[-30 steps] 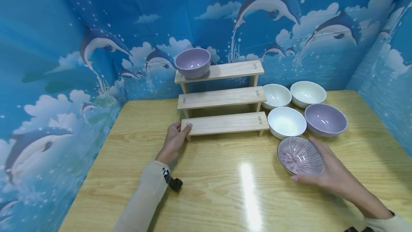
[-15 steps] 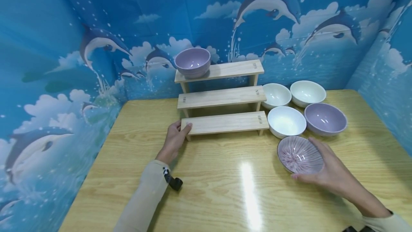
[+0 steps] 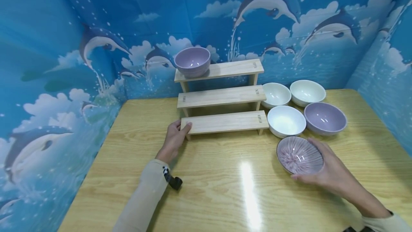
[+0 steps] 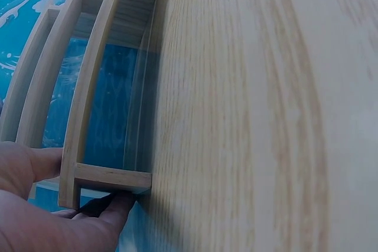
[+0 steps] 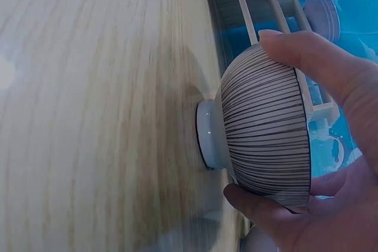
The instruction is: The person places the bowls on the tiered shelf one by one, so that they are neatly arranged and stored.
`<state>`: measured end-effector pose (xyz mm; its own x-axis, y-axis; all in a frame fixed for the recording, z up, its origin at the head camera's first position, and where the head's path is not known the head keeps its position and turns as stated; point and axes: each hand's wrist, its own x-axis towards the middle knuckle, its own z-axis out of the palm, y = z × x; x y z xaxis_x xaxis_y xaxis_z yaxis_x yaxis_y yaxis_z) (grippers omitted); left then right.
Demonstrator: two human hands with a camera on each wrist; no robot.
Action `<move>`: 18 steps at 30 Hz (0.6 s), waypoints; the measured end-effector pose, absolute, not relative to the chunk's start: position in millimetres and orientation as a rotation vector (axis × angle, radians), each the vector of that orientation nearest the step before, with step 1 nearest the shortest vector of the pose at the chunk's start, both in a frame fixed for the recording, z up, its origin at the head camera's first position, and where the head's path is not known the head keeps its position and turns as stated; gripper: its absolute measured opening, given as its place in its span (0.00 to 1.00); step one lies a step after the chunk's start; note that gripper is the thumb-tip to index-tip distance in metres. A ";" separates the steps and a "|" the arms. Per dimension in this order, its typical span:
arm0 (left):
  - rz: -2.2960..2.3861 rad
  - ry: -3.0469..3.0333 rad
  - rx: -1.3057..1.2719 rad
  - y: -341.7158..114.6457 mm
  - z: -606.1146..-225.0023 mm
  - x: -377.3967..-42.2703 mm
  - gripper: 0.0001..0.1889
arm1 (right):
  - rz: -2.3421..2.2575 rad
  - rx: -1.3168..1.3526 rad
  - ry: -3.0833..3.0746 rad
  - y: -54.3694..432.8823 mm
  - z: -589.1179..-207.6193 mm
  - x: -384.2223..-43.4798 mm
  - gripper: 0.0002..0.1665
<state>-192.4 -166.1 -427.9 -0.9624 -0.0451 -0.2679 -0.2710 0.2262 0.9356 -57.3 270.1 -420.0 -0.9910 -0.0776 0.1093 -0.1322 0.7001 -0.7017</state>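
Note:
My left hand (image 3: 174,138) grips the left end of the lowest step of a three-tier wooden display stand (image 3: 225,122). Its thumb lies on top of the board, and in the left wrist view the fingers (image 4: 118,210) reach around the end leg. On the right, my right hand (image 3: 331,169) holds a striped bowl (image 3: 297,155) by its side, thumb and fingers spread around the wall. Dark thin lines run down the bowl's outside (image 5: 266,128); its foot is close over the table in the right wrist view. A purple bowl (image 3: 193,62) stands on the top step's left end.
Right of the stand, several bowls sit close together on the wooden table (image 3: 206,189): a white bowl (image 3: 286,121), two pale bowls (image 3: 308,93) behind it, and a purple bowl (image 3: 325,118). A blue dolphin-print backdrop (image 3: 145,20) closes off the back and sides.

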 end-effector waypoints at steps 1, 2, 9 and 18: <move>1.822 2.310 -0.299 -166.2 -427.8 -192.3 0.30 | 1.177 0.173 -2.833 269.8 -419.3 -57.0 0.78; 1.821 2.311 -0.295 -166.2 -427.6 -192.2 0.31 | 1.179 0.174 -2.833 269.5 -418.5 -56.7 0.78; 1.825 2.305 -0.298 -166.2 -427.0 -191.5 0.30 | 1.175 0.204 -2.830 267.1 -409.1 -56.4 0.78; 1.828 2.310 -0.291 -166.3 -427.5 -191.3 0.31 | 1.169 0.239 -2.803 262.3 -391.5 -57.6 0.77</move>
<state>-191.3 -166.3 -427.5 -0.9643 -0.0408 -0.2617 -0.2641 0.2242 0.9381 -57.6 262.3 -391.5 -0.9832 -0.1075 0.1477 -0.1806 0.6937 -0.6972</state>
